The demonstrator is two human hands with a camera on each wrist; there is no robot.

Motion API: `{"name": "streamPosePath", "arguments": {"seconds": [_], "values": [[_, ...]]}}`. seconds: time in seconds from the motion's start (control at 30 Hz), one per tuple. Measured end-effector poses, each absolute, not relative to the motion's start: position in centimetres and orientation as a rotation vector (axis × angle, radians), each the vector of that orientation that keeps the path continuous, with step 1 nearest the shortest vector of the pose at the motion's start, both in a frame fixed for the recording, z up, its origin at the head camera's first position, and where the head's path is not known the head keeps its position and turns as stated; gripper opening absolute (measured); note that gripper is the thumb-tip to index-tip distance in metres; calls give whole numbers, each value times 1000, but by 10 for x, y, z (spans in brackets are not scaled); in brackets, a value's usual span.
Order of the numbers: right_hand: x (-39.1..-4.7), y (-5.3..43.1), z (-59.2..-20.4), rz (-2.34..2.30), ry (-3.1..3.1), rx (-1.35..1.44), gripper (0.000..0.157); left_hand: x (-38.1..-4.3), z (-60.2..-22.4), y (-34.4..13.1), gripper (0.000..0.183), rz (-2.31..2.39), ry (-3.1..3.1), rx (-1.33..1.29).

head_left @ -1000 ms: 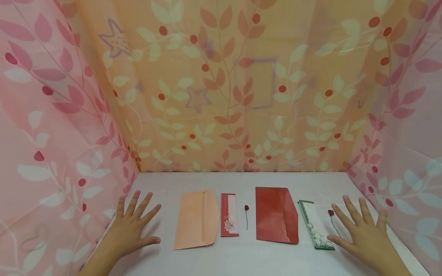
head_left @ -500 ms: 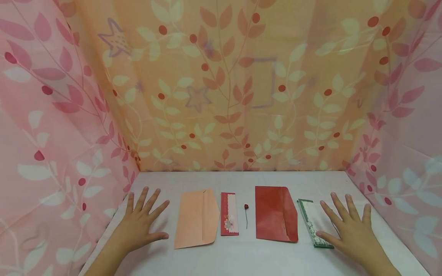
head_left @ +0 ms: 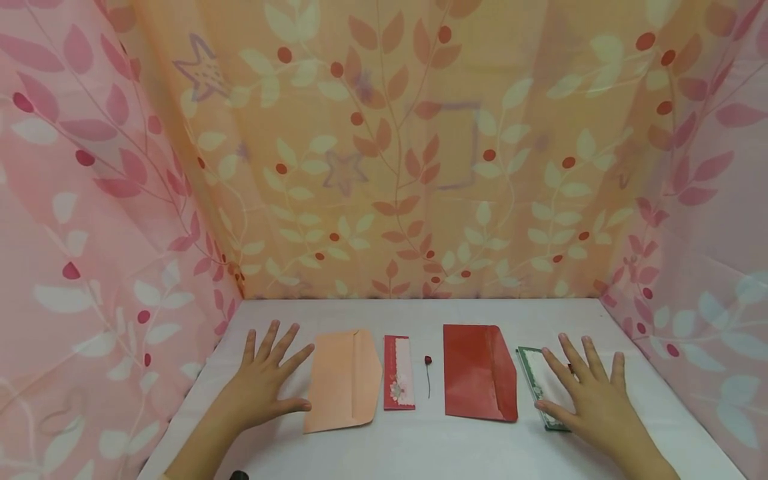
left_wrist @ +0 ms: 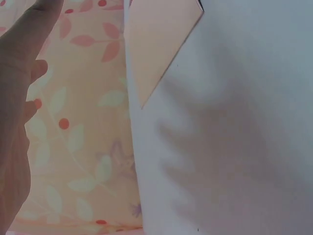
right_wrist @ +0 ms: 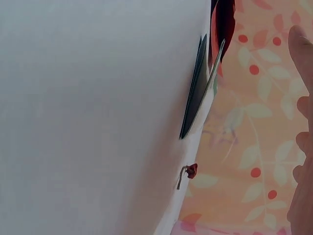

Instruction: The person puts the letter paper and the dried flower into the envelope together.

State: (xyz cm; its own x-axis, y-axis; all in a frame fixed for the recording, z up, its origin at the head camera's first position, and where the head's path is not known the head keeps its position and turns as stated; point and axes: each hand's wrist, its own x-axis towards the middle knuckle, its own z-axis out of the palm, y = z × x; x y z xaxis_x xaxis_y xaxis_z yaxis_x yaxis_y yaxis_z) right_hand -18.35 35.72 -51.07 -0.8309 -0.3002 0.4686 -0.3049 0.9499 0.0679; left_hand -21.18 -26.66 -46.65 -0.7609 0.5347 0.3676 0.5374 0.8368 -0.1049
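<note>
My left hand (head_left: 264, 387), fingers spread, hovers just left of a peach envelope (head_left: 339, 380); its thumb tip overlaps the envelope's left edge in the head view. The hand's shadow falls on the tabletop in the left wrist view. With fingers also spread, my right hand (head_left: 594, 407) is over the right part of a folded green-and-white floral card (head_left: 533, 367), covering some of it. A dried red rose (right_wrist: 192, 171) lies beyond that card, mostly hidden by the hand in the head view. Both hands hold nothing.
Between the hands lie a red-and-white floral card (head_left: 399, 373), another small dried rose (head_left: 429, 361) and a red envelope (head_left: 471, 373). The white table (head_left: 414, 447) is enclosed by leaf-patterned curtains (head_left: 390, 147). A small black object (head_left: 239, 475) shows at the bottom edge.
Both hands have moved inward, the left one rightward to the peach envelope, the right one leftward over the green card. The envelopes, cards and roses stay put. A black object has appeared at the bottom.
</note>
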Motion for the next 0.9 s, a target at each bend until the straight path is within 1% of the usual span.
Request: {"name": "streamPosePath", "arguments": {"seconds": [0.53,0.9], "values": [[-190,327,-512,86,-2606,461,99,-218,-469,-238,98,-129,-2648,-851],[-196,296,-514,180,-2625,496,97,-221,-468,-218,95,-150,-2680,-887]]}}
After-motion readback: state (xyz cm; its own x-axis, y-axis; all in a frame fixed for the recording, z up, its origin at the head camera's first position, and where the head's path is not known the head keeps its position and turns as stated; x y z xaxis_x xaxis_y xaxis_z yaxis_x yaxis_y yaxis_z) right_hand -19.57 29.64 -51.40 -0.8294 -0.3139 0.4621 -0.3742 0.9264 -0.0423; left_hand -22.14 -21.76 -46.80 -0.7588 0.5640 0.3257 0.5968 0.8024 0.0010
